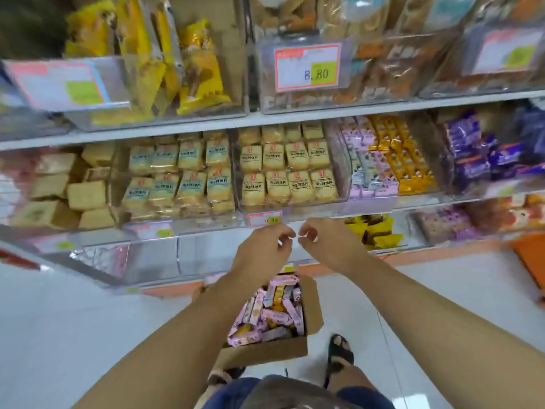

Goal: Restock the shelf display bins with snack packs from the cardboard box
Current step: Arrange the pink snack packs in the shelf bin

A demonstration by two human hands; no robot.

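Note:
An open cardboard box (267, 351) stands on the floor at my feet, filled with pink and yellow snack packs (272, 315). The same kind of packs fill a clear display bin (383, 160) on the middle shelf, right of centre. My left hand (264, 246) and my right hand (323, 242) are raised side by side above the box, just under the middle shelf's edge. Their curled fingertips nearly meet, and I see nothing in either hand. They hover in front of a clear lower bin (206, 255); whether they touch its rim I cannot tell.
Bins of square biscuit packs (287, 178) fill the middle shelf, with purple packs (477, 154) at the right. The top shelf has yellow bags (200, 69) and a price tag (306, 67). An orange object (530, 258) lies at the right, and white floor tiles surround the box.

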